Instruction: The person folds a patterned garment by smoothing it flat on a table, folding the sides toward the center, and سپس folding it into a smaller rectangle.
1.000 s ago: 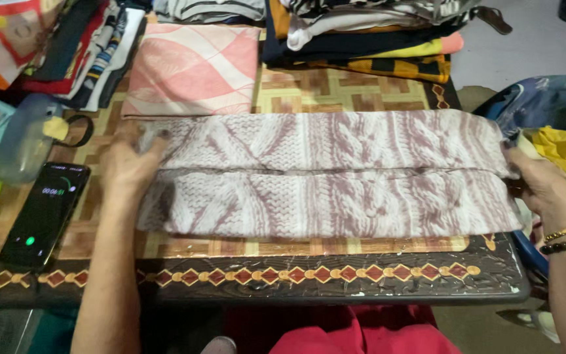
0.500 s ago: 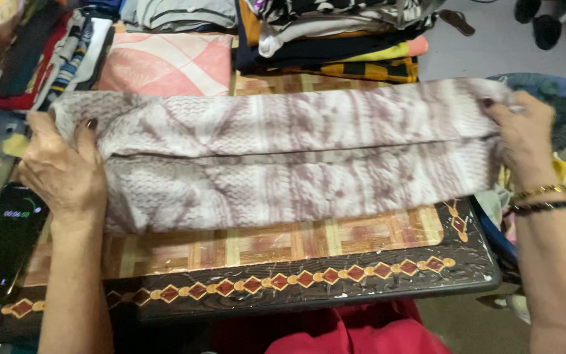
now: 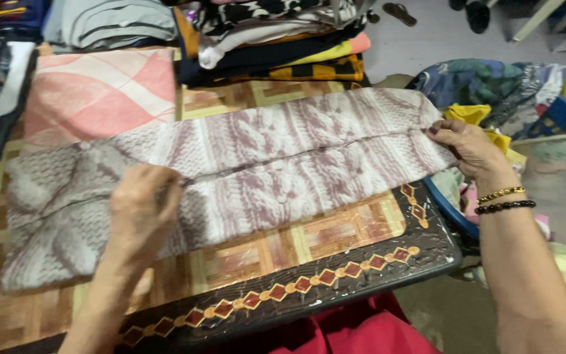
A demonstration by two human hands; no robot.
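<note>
On the wooden patterned bench (image 3: 335, 236), the left hand (image 3: 140, 208) is pressing flat on the folded mauve-and-white cable-knit garment (image 3: 283, 164) while the right hand (image 3: 470, 147) is pinching its far right end.

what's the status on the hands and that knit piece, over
Left hand flat on the folded knit garment. Right hand pinching its far end at the table edge. Nothing lying on it.
</note>
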